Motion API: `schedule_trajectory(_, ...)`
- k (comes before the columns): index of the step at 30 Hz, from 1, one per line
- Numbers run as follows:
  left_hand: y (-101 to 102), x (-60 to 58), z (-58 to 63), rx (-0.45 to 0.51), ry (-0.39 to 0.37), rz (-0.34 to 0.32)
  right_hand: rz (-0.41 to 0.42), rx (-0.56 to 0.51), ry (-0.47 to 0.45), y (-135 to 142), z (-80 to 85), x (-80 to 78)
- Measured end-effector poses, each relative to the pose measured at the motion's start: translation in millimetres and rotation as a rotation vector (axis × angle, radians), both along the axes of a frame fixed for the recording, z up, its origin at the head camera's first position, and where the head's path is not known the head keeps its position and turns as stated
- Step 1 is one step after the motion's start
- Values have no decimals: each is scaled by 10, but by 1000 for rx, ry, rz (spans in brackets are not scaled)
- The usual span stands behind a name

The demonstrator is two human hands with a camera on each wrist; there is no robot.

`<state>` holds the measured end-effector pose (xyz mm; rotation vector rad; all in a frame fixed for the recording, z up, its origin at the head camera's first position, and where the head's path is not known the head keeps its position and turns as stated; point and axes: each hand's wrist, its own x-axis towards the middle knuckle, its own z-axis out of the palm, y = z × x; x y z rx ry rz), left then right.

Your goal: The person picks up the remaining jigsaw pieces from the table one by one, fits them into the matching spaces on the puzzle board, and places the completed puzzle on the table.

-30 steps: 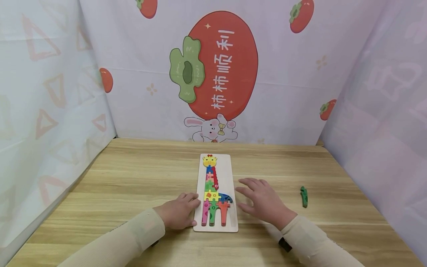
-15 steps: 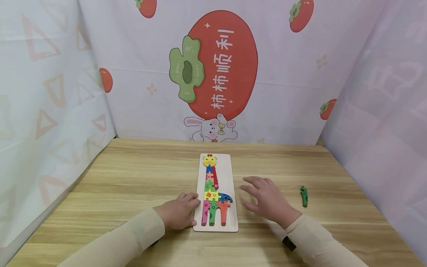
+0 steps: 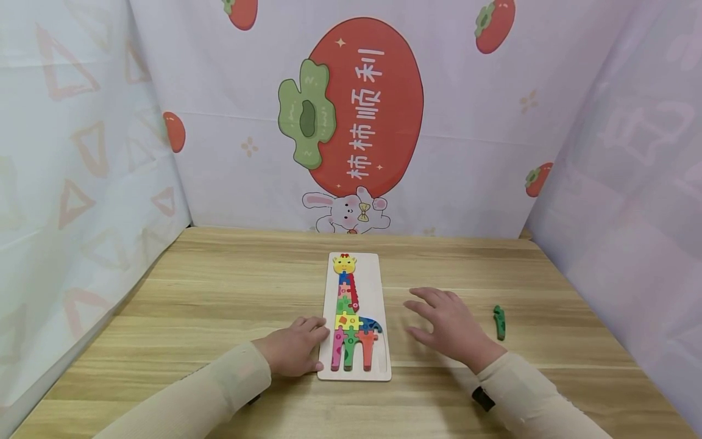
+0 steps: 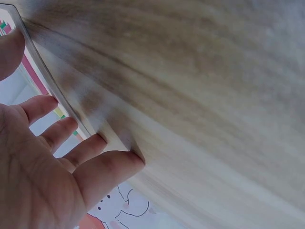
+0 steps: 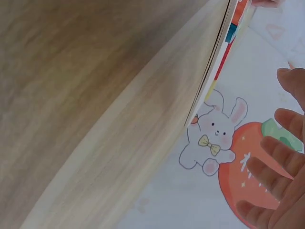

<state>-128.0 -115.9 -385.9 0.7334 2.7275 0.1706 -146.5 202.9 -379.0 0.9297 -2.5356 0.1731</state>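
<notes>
A pale wooden puzzle board [image 3: 371, 268] lies on the table, carrying a giraffe of coloured, numbered pieces with a yellow head piece [image 3: 344, 264]. A bare leg-shaped recess shows at the board's lower right. My left hand [image 3: 293, 349] rests at the board's left edge, fingers spread and loosely bent; in the left wrist view its fingertips sit along the board's side [image 4: 45, 78]. To the right of the board my right hand [image 3: 452, 326] hovers with relaxed, spread fingers and holds nothing. A loose green puzzle piece [image 3: 499, 323] lies farther right on the wood.
The wood-grain table [image 3: 247, 268] extends around the board. Behind it hangs a white cloth [image 3: 466, 164] printed with persimmons and a rabbit. Further cloth walls [image 3: 93, 183] close off the left and right sides.
My right hand has drawn away from the board to the right, toward the loose green puzzle piece. My left hand, the board and the pieces have stayed put.
</notes>
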Motion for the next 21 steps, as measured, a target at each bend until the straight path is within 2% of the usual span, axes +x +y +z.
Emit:
schedule_trajectory(6, 1, 3, 7, -3, 7, -7, -29, 9, -29, 44, 18, 3)
schedule_trajectory(21, -2, 2, 16, -1, 9, -15, -22, 4, -17, 193, 4, -16)
